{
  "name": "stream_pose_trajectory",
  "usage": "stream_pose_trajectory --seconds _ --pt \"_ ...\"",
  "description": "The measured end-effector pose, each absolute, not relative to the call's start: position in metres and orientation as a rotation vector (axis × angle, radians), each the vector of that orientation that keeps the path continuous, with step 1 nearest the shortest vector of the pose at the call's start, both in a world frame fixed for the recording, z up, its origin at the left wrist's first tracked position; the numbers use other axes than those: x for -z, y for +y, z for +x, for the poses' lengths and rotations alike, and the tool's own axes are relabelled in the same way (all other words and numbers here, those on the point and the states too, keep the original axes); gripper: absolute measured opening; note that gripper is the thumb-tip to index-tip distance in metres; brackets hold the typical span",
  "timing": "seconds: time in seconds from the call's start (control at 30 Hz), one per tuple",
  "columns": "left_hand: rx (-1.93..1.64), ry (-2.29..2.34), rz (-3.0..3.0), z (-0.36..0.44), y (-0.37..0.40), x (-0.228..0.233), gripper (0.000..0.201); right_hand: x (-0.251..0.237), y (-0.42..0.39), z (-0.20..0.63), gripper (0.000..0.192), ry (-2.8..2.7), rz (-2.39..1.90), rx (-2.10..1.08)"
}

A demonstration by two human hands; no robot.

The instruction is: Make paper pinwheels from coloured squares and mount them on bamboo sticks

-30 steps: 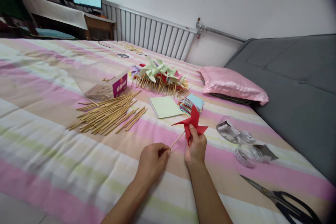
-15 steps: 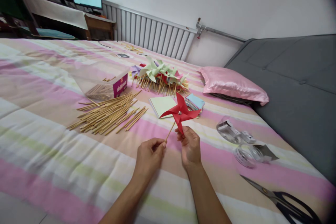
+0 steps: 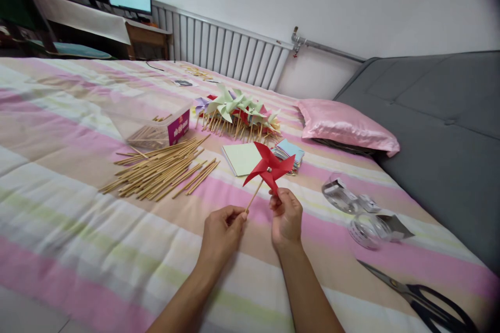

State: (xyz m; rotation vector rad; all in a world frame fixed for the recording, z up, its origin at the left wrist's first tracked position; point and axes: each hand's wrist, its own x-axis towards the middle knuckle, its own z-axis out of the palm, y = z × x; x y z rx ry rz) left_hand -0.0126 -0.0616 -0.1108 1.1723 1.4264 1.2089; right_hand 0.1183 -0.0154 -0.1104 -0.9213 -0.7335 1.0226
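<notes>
A red paper pinwheel (image 3: 269,167) on a thin wooden stick is held up over the striped bed. My left hand (image 3: 222,233) pinches the bottom end of the stick. My right hand (image 3: 286,217) pinches the lowest red blade of the pinwheel. The wheel faces me, with a small metal pin at its centre. Behind it lie a pale green paper square (image 3: 244,158) and a stack of coloured paper squares (image 3: 289,150).
A pile of loose wooden sticks (image 3: 160,170) lies left, beside a clear box (image 3: 156,124) of sticks. Finished pinwheels (image 3: 239,114) are heaped farther back. Tape rolls (image 3: 361,214) and black scissors (image 3: 424,301) lie right. A pink pillow (image 3: 346,127) sits near the grey sofa (image 3: 437,125).
The pinwheel rose and turned from lying sideways at my right hand to facing me upright. Both hands shifted slightly forward, and my right fingers moved to the lower blade.
</notes>
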Motion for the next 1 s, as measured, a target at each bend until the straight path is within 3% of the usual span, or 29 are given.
stream_pose_trajectory --seconds 0.3,0.57,1.0 --pt "-1.235 1.372 1.040 -0.015 -0.061 0.099 0.027 0.105 -0.025 0.110 0.033 -1.004 -0.783 -1.170" --pt "-1.291 1.344 1.111 -0.026 -0.063 0.097 0.028 0.109 -0.032 0.086 0.019 -1.292 -0.950 -1.184" --pt "-1.055 1.636 1.376 -0.022 -0.064 0.096 0.033 0.116 -0.024 0.079 0.026 -1.014 -1.205 -1.021"
